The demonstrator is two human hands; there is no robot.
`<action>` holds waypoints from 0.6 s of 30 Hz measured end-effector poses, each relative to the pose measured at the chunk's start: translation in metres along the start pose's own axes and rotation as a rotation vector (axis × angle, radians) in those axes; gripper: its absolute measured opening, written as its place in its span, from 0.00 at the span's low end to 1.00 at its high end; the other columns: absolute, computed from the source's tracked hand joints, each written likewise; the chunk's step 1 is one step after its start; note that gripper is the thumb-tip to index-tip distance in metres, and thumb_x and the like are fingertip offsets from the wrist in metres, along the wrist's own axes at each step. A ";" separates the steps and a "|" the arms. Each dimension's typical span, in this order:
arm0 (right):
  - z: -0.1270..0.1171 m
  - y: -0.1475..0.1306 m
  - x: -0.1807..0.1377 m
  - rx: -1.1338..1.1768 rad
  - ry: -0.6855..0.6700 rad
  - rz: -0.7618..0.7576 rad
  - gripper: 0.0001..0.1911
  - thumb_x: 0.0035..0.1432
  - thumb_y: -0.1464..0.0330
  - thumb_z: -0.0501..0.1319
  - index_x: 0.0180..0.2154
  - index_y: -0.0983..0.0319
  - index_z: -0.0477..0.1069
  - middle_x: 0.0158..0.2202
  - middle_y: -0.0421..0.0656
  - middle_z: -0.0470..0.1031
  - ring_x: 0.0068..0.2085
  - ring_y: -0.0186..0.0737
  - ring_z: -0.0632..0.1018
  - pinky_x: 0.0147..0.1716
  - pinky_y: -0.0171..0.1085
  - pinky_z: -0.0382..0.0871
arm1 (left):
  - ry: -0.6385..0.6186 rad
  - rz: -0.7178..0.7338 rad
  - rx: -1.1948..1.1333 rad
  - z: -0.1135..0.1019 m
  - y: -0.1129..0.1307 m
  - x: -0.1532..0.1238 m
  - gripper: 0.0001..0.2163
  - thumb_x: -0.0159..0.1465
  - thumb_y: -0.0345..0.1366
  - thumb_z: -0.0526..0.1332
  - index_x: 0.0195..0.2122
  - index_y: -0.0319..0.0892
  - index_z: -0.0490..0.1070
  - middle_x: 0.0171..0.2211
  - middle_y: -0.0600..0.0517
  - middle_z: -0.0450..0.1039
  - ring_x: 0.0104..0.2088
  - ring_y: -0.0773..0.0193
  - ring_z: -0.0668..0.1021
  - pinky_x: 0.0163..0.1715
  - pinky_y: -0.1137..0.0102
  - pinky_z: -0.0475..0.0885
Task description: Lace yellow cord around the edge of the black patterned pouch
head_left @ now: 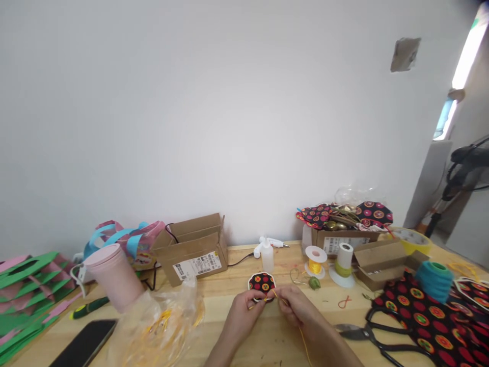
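Both my hands meet over the wooden table [267,341] near its front edge. My left hand [244,308] pinches the lower edge of a small black fabric piece [262,282] with red and orange circles. My right hand [298,306] is closed on a thin yellow cord [301,334] that runs from the fabric piece down toward me. The fingertips of both hands nearly touch at the fabric's lower rim.
Black scissors [369,334] and patterned cloth [431,318] lie at the right, with a teal spool [433,279]. Yellow cord spools [316,261], a white bottle [267,256] and cardboard boxes [193,255] stand behind. A pink cup [114,278], plastic bag [160,321] and phone [86,344] sit left.
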State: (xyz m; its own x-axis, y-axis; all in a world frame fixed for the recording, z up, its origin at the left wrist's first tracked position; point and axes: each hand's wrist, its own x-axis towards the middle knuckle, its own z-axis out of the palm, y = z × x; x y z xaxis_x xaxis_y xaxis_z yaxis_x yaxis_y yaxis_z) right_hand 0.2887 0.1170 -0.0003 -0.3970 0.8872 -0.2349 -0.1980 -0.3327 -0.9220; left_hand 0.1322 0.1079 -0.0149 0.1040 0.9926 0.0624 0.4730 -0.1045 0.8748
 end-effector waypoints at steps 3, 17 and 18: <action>-0.001 0.001 0.000 0.057 -0.024 0.032 0.11 0.42 0.67 0.52 0.28 0.65 0.68 0.09 0.27 0.48 0.11 0.22 0.44 0.10 0.28 0.33 | -0.003 0.028 -0.015 0.001 0.002 -0.001 0.10 0.52 0.39 0.57 0.30 0.41 0.75 0.28 0.52 0.77 0.30 0.61 0.75 0.32 0.72 0.66; 0.002 0.001 -0.002 0.127 -0.071 0.029 0.10 0.41 0.68 0.52 0.29 0.64 0.65 0.10 0.28 0.49 0.11 0.22 0.43 0.12 0.27 0.31 | 0.069 0.050 -0.036 -0.001 0.007 -0.005 0.09 0.52 0.38 0.56 0.28 0.39 0.72 0.28 0.50 0.76 0.31 0.61 0.74 0.33 0.72 0.66; 0.003 0.001 -0.003 0.118 -0.074 0.025 0.11 0.41 0.68 0.51 0.30 0.64 0.65 0.09 0.28 0.50 0.11 0.22 0.44 0.12 0.27 0.31 | 0.081 0.046 -0.039 -0.001 0.005 -0.005 0.09 0.52 0.38 0.56 0.27 0.39 0.71 0.28 0.51 0.75 0.30 0.62 0.74 0.31 0.73 0.65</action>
State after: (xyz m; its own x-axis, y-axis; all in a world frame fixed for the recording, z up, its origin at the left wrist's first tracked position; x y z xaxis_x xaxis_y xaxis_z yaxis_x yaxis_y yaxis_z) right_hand 0.2873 0.1128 0.0004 -0.4672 0.8538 -0.2298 -0.2896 -0.3933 -0.8726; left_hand 0.1335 0.1027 -0.0102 0.0528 0.9887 0.1406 0.4352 -0.1495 0.8879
